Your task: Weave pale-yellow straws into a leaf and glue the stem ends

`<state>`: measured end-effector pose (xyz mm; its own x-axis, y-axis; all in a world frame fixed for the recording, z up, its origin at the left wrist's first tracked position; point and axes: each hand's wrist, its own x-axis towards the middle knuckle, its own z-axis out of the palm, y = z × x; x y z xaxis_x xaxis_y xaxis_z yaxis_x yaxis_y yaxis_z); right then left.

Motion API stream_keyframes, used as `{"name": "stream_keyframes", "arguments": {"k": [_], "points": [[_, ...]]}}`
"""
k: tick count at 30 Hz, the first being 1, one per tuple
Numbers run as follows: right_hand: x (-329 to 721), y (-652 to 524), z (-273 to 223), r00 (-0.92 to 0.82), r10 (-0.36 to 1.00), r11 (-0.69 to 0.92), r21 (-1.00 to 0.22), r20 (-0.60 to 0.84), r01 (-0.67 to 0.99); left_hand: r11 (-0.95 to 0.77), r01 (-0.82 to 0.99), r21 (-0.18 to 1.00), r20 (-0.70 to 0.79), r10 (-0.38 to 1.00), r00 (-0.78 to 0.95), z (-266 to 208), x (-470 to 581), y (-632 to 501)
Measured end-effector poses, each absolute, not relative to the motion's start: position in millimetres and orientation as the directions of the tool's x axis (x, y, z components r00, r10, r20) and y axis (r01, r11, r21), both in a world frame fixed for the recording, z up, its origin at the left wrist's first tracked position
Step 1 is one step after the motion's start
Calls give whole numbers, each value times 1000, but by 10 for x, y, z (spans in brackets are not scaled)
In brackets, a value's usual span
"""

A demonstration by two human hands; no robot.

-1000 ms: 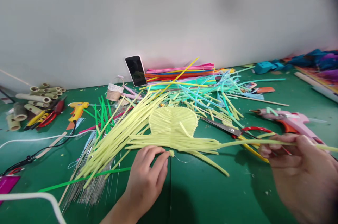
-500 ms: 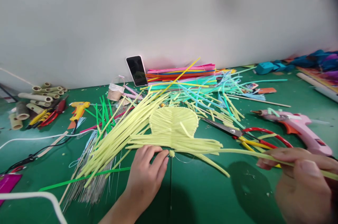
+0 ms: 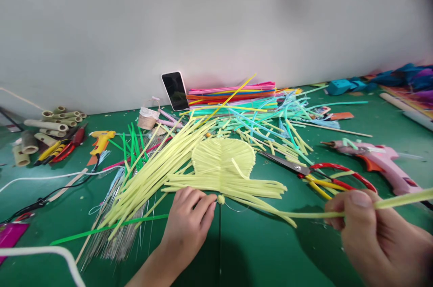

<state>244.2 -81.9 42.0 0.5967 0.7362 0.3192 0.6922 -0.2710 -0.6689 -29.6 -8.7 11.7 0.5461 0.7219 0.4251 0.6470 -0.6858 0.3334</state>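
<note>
**Right hand grips a long yellow-green stem; leaf-shaped piece lies mid-table**

At the far left of the green table, hollow tubes are stacked near a yellow glue gun. Further right, a bundle of thin metal wires lies partly under a heap of loose yellow-green stems. A phone leans against the pale wall behind.

The left hand rests near the middle, its fingertips drawn together at the left edge of a small round knob; whether they grip the knob itself, I cannot tell. Just beyond it the leaf-shaped piece lies flat, with a row of stems across its near end.

To the right, scissors lie open near a pink glue gun. Nearer, the right hand is closed, thumb against fingers, on the long yellow-green stem, which runs left toward the knob; its far left end is hard to make out among the others.
</note>
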Motion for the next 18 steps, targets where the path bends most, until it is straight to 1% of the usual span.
{"name": "stream_keyframes", "arguments": {"k": [3,7,10,14,18], "points": [[2409,-751,447,565,770,-255,-671,294,696,-693,638,334,419,716,558,114,-296,-80],[2432,-710,352,378,866,-86,-649,326,756,-676,662,325,430,729,533,78,-322,-70],[2445,-697,291,272,897,0,-616,349,788,-634,680,367,421,766,487,35,-348,-53],[2481,-682,286,306,892,-48,-605,331,794,-576,676,459,383,815,435,-5,-361,-25],[2511,-673,296,337,883,-77,-606,327,792,-507,703,498,316,861,398,21,-342,-3]]}}
